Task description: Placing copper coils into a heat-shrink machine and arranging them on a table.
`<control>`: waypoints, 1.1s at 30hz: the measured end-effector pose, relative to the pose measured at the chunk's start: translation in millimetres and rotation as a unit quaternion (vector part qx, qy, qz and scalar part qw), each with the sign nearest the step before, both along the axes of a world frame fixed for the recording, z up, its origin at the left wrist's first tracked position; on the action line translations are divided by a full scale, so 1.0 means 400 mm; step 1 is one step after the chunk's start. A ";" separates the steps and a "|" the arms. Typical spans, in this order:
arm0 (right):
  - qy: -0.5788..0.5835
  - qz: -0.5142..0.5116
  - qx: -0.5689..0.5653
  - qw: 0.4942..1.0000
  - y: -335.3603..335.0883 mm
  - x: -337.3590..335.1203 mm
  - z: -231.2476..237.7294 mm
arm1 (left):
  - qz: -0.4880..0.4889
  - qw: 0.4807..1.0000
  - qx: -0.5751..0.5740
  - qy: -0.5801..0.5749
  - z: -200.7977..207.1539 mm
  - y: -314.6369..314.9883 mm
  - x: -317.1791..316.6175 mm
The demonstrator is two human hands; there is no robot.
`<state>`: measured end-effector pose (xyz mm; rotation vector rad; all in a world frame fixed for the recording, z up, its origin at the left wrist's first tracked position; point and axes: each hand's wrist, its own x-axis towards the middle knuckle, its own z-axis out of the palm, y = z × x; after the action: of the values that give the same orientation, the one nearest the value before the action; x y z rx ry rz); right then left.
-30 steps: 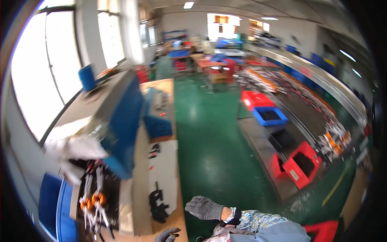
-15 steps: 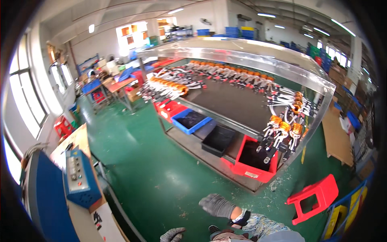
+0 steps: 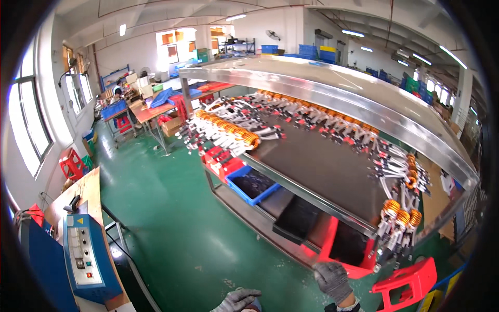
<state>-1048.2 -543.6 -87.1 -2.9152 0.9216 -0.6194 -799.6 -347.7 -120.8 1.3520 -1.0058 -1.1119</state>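
Observation:
My left hand (image 3: pixel 237 300), in a grey knit glove, is at the lower edge with its fingers stretched loosely to the right. Nothing shows in it. My right hand (image 3: pixel 332 282), gloved the same way, hangs with fingers loosely bent and the thumb side apart, and no object shows in it. It appears in front of the corner of a red bin (image 3: pixel 358 269) under the metal rack; contact cannot be made out. On the rack's dark shelf (image 3: pixel 322 156) lie several orange-copper coils (image 3: pixel 228 130) with white leads and black and red ends.
A blue bin (image 3: pixel 252 184) and a black bin (image 3: pixel 296 221) sit low on the rack. A red plastic stool (image 3: pixel 408 286) is at lower right. At left, a blue control box (image 3: pixel 88 255) stands on a wooden bench (image 3: pixel 83 192). Green floor (image 3: pixel 171 208) lies between bench and rack.
The view has shifted, and the rack looks larger and nearer. My right hand has moved right, toward the red bin, and its fingers look more bent. My left hand shows more.

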 end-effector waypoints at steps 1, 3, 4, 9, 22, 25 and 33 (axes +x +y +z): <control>0.003 0.005 -0.003 1.000 -0.002 0.042 -0.030 | 0.005 1.000 -0.003 0.003 0.019 -0.025 0.048; 0.066 0.113 0.135 0.982 -0.021 0.154 -0.069 | -0.006 0.997 0.044 0.061 0.056 -0.067 0.148; 0.113 0.148 0.180 0.966 -0.022 0.211 -0.063 | 0.038 0.990 -0.116 -0.075 0.034 -0.094 0.190; 0.155 0.292 0.212 0.920 -0.022 0.484 -0.115 | 0.014 0.999 0.003 -0.031 0.054 -0.109 0.425; 0.518 0.432 0.137 0.725 -0.076 1.359 -0.239 | 0.342 0.939 0.017 -0.040 -0.047 0.095 0.866; 0.350 0.494 0.048 0.795 -0.056 1.573 -0.162 | 0.420 0.906 0.050 -0.021 -0.037 0.140 0.971; 0.288 0.642 0.007 0.711 0.144 2.147 -0.118 | 0.517 0.851 -0.011 0.093 0.061 0.210 1.207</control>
<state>-189.5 -486.1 -134.3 -2.7636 -1.1677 0.4154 -316.8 -263.8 -96.5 1.4292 -0.0471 -0.3718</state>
